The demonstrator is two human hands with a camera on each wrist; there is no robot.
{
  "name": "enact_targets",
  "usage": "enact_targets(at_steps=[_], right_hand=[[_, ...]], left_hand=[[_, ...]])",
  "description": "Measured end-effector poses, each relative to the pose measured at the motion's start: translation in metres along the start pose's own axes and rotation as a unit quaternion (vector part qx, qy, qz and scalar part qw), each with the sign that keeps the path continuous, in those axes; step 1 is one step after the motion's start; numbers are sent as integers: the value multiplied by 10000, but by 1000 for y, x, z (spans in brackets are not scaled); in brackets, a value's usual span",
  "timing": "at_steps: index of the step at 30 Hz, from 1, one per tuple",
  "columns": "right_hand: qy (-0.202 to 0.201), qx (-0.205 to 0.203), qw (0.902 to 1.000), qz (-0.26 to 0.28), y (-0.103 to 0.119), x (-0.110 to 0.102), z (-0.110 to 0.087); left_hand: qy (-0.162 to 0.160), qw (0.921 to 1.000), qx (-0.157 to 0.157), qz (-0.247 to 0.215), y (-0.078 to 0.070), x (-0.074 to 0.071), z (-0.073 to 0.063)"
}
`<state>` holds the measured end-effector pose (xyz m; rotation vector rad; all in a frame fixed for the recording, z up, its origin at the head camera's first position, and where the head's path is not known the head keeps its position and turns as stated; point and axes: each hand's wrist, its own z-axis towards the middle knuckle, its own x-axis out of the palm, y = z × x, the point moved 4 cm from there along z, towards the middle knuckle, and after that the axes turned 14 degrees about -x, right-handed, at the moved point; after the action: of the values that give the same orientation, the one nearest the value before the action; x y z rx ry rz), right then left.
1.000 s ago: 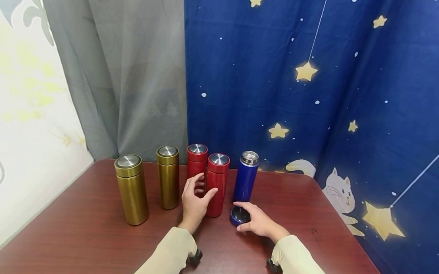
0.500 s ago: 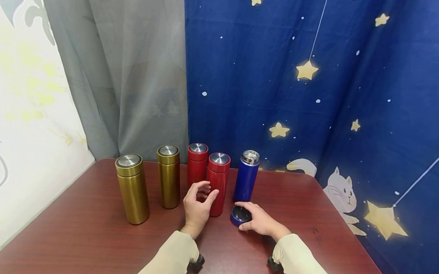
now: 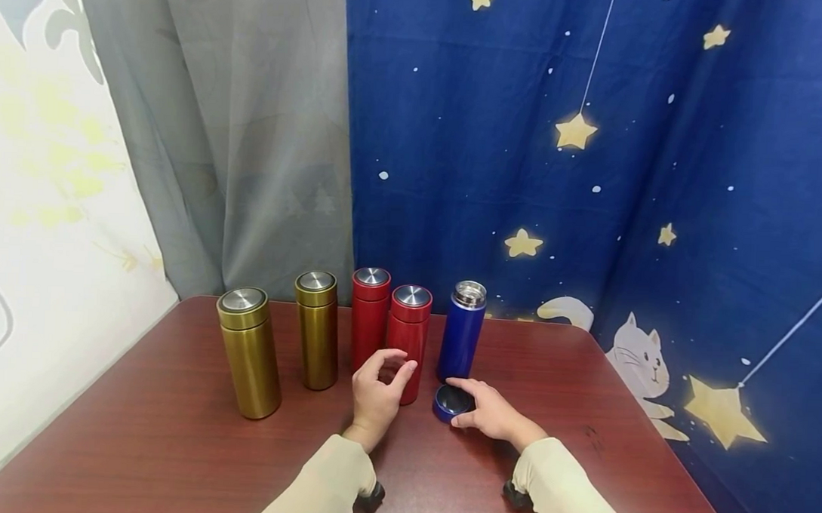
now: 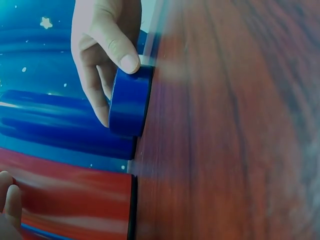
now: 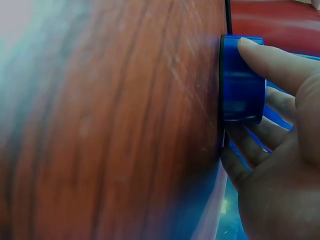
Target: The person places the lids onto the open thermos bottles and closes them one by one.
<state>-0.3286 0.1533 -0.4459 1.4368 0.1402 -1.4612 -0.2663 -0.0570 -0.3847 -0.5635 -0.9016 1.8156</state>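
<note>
My right hand point(image 3: 495, 415) pinches a round blue bottle lid point(image 5: 244, 82) that lies on the table, thumb on one side and fingers round the other. Behind the lid stands the uncapped blue thermos bottle point(image 3: 459, 335), its steel mouth showing. My left hand point(image 3: 376, 397) is in front of the nearer red thermos bottle point(image 3: 408, 338), thumb and fingers loosely bent with nothing between them. Whether it touches that bottle I cannot tell. A second red thermos bottle point(image 3: 368, 315) stands just behind to the left, with its lid on.
Two gold thermos bottles stand capped on the left, the nearer one point(image 3: 251, 360) and the farther one point(image 3: 317, 336). Everything rests on a reddish-brown wooden table point(image 3: 173, 459). Behind it hang a grey curtain point(image 3: 279, 146) and a blue starry curtain point(image 3: 456, 137).
My left hand has drawn down and slightly right, away from the red bottles, its fingers bending closer to the thumb. The right hand stays at the blue lid.
</note>
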Motion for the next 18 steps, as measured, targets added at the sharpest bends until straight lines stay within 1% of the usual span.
enact_targets(at_steps=[8, 12, 18], right_hand=[[-79, 43, 9999, 72, -3, -7, -5], [-169, 23, 9998, 105, -4, -11, -10], [-361, 176, 9992, 89, -7, -18, -16]], left_hand=[[52, 10000, 13, -77, -5, 7, -5], [117, 9999, 27, -116, -3, 12, -7], [116, 9999, -96, 4, 21, 26, -12]])
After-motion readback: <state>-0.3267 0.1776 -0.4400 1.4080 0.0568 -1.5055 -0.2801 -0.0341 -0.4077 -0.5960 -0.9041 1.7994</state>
